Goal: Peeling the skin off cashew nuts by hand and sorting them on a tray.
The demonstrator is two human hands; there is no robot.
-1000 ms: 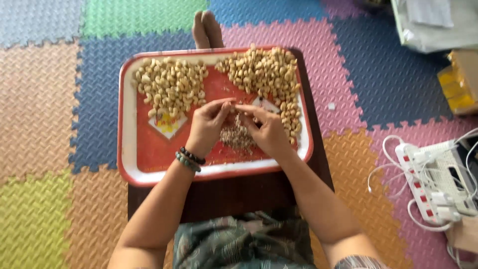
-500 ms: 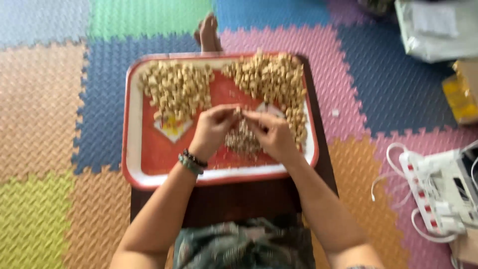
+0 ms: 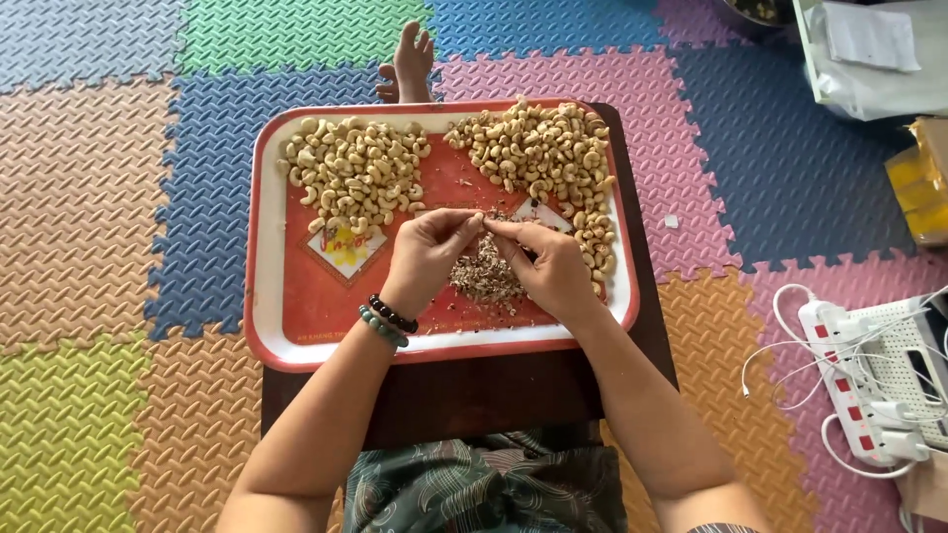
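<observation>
A red tray with a white rim [image 3: 269, 296] rests on a small dark wooden table [image 3: 474, 395]. One heap of pale cashew nuts [image 3: 355, 178] lies at its far left, another heap [image 3: 538, 153] at its far right. My left hand [image 3: 427, 255], with two bead bracelets at the wrist, and my right hand [image 3: 553, 268] meet fingertip to fingertip over the tray's middle, pinching one small cashew nut [image 3: 484, 219] between them. Under the fingers lies a small pile of brown skin flakes [image 3: 484, 276].
Coloured foam floor mats [image 3: 89, 247] surround the table. My bare foot [image 3: 407, 61] shows beyond the tray. A white power strip with cables [image 3: 854, 370] lies at the right, a grey bag [image 3: 869, 59] and a yellow packet [image 3: 918, 183] farther back.
The view has shifted slightly and sharpened. Both hands stay together over the flake pile, fingers working the same small nut; the foot beyond the tray has turned.
</observation>
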